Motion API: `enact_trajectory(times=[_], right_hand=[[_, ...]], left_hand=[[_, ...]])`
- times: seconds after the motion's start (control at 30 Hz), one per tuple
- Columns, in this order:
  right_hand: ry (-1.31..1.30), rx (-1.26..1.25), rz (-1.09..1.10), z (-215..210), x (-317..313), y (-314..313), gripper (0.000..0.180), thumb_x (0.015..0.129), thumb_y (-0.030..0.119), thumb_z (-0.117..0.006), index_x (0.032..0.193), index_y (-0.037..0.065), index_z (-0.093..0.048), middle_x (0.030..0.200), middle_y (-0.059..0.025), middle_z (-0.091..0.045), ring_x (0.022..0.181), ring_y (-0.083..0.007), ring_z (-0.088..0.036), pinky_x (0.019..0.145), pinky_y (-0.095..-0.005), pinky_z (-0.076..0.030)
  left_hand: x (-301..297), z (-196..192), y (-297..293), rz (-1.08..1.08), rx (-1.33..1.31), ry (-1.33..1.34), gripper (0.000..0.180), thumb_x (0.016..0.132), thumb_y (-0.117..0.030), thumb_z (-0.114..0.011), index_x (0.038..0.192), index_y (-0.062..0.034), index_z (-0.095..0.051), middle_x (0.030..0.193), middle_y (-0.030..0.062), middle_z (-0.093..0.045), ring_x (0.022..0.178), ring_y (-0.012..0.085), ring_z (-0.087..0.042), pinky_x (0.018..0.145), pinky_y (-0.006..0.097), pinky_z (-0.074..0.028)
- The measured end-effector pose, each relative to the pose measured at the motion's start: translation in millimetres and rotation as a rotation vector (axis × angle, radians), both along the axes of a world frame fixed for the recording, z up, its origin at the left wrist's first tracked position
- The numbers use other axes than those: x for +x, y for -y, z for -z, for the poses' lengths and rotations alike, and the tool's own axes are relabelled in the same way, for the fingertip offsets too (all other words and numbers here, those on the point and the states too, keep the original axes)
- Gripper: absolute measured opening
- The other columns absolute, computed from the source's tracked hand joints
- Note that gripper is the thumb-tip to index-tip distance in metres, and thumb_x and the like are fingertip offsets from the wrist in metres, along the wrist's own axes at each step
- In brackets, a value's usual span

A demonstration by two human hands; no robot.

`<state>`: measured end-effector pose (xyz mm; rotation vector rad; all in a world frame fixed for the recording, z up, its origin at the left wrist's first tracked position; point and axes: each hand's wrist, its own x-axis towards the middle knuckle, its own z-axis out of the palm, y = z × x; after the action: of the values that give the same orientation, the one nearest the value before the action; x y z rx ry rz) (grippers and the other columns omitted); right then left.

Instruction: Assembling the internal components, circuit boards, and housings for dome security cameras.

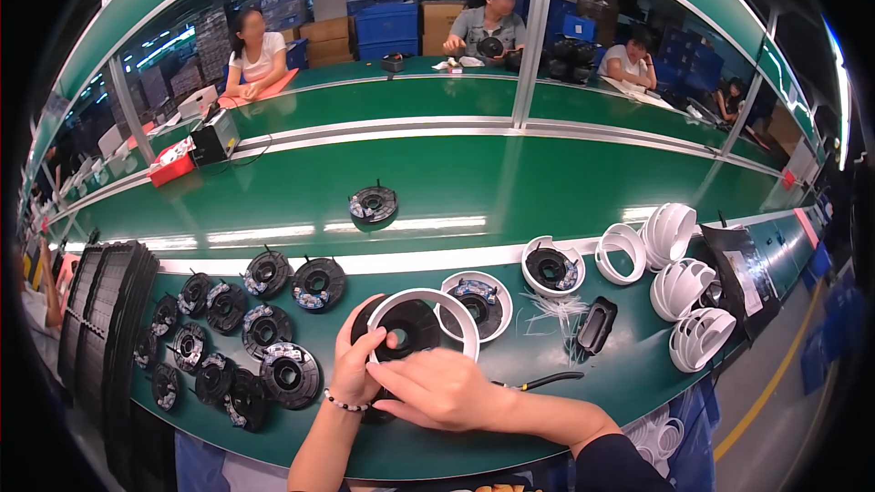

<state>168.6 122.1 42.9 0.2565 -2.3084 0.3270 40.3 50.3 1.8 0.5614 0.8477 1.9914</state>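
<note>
Over the near edge of the green bench, my left hand (356, 360) grips a white plastic ring (471, 326) together with a black round base (415, 317) that has a hole in its middle. The left thumb lies over the rim. My right hand (445, 390) is closed at the ring's near edge, fingertips against it; whether it pinches anything small is hidden. Just beyond them sits a white ring housing (504, 314) with a black disc and circuit parts in it. A similar filled housing (553, 266) stands farther right.
Several black discs with circuit boards (266, 332) lie at left beside stacked black trays (96, 319). White rings (669, 235) are piled at right, near a black tray (596, 326), white strips (553, 307) and a black-handled tool (551, 380). One disc (373, 205) rests on the far green surface. People sit beyond.
</note>
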Motion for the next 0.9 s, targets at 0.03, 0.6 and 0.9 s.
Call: enact_trajectory(times=[0.03, 0.6, 0.9], right_hand=[[-0.069, -0.015, 0.003, -2, 2, -5, 0.052, 0.066, 0.028, -0.067, 0.107, 0.0, -0.051, 0.097, -0.0116, -0.058, 0.084, -0.0238, -0.057, 0.074, -0.0344, -0.045], [0.606, -0.004, -0.016, -28, 1, -38, 0.099, 0.048, 0.022, -0.075, 0.131, 0.009, -0.022, 0.138, -0.0152, -0.013, 0.125, -0.0379, -0.016, 0.092, -0.0561, -0.025], [0.159, -0.655, -0.235, -21, 9, -66, 0.118, 0.039, 0.033, -0.083, 0.131, 0.0, -0.017, 0.132, -0.0181, -0.024, 0.118, -0.029, -0.032, 0.092, -0.0377, -0.033]], left_hand=[[1, -1, 1, 0.006, 0.005, 0.02, 0.041, 0.075, -0.001, -0.05, 0.115, 0.0025, -0.041, 0.091, 0.0085, -0.055, 0.07, 0.0114, -0.051, 0.065, 0.024, -0.045], [-4, 5, 6, 0.01, 0.015, -0.052, 0.044, 0.074, -0.002, -0.057, 0.116, -0.0014, -0.043, 0.089, 0.0054, -0.054, 0.071, 0.0099, -0.051, 0.066, 0.022, -0.044], [-1, 9, 3, -0.338, 0.122, 0.067, 0.045, 0.09, -0.039, -0.034, 0.109, 0.0001, -0.045, 0.089, 0.0104, -0.059, 0.072, 0.0151, -0.059, 0.066, 0.027, -0.049]])
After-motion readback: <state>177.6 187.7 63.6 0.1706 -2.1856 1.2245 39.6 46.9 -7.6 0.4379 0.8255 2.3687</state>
